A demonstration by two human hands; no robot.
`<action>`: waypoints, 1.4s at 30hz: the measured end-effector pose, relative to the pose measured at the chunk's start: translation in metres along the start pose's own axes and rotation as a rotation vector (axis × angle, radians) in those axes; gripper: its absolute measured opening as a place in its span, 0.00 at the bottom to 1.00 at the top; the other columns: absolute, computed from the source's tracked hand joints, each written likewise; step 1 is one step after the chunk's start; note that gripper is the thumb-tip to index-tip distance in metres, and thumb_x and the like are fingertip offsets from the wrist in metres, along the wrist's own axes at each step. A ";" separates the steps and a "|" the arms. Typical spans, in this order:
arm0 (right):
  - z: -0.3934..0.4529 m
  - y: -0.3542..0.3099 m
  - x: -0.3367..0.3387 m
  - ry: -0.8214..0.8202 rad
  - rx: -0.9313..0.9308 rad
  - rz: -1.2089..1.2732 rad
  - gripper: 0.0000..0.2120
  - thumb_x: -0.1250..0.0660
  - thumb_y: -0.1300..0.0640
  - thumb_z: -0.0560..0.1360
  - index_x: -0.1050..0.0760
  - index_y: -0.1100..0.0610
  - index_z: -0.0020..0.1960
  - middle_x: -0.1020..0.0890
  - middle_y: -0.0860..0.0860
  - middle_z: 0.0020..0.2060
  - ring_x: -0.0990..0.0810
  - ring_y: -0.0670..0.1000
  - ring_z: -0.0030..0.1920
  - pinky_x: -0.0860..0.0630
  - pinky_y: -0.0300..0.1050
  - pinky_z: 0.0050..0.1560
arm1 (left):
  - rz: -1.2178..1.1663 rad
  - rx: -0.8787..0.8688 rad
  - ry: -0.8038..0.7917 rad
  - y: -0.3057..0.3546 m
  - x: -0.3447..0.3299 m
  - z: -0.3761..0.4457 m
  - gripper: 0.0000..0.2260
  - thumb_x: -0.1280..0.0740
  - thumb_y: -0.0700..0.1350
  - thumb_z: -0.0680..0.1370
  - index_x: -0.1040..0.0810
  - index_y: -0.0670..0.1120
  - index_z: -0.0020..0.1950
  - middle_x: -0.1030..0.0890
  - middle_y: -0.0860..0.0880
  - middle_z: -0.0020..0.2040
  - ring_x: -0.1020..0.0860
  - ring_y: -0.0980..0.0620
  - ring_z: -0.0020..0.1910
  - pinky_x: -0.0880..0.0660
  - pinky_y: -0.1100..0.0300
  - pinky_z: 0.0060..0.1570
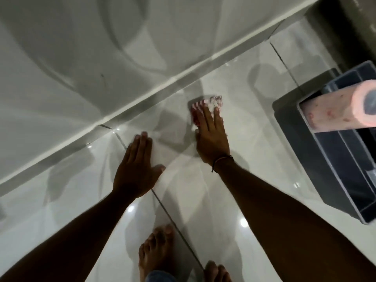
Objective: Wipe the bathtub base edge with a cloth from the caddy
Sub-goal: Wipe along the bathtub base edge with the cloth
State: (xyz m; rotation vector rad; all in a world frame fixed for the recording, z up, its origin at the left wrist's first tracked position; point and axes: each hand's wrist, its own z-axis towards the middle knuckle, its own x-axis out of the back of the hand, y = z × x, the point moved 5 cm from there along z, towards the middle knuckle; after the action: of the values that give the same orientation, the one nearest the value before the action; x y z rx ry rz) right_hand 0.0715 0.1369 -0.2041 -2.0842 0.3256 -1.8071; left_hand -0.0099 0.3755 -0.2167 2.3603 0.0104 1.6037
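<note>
A red-and-white patterned cloth (205, 104) lies flat on the glossy white floor tile, a short way in front of the bathtub base edge (130, 102), which runs diagonally from lower left to upper right. My right hand (211, 137) presses on the cloth with fingers extended; most of the cloth shows beyond the fingertips. My left hand (136, 165) rests flat on the floor with fingers together, holding nothing, just below the tub's base edge. The white tub side (71, 58) fills the upper left.
A dark grey caddy (333, 165) stands on the floor at the right, with a pink paper roll (337, 106) lying across its top. My bare feet (158, 253) are at the bottom centre. A dark wall edge (345, 21) rises at the upper right.
</note>
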 end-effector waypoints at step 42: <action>0.022 -0.118 -0.062 -0.037 0.189 0.056 0.29 0.47 0.60 0.82 0.39 0.49 0.83 0.40 0.49 0.84 0.49 0.63 0.85 0.47 0.63 0.84 | 0.008 0.006 0.136 -0.014 -0.009 0.000 0.48 0.43 0.73 0.80 0.47 0.37 0.85 0.47 0.37 0.86 0.49 0.40 0.86 0.50 0.45 0.85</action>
State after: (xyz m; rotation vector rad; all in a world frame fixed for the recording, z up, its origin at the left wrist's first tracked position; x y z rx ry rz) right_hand 0.0767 0.2715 -0.2135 -1.9560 0.1926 -1.6948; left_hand -0.0112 0.3870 -0.2284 2.2533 0.0341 1.7668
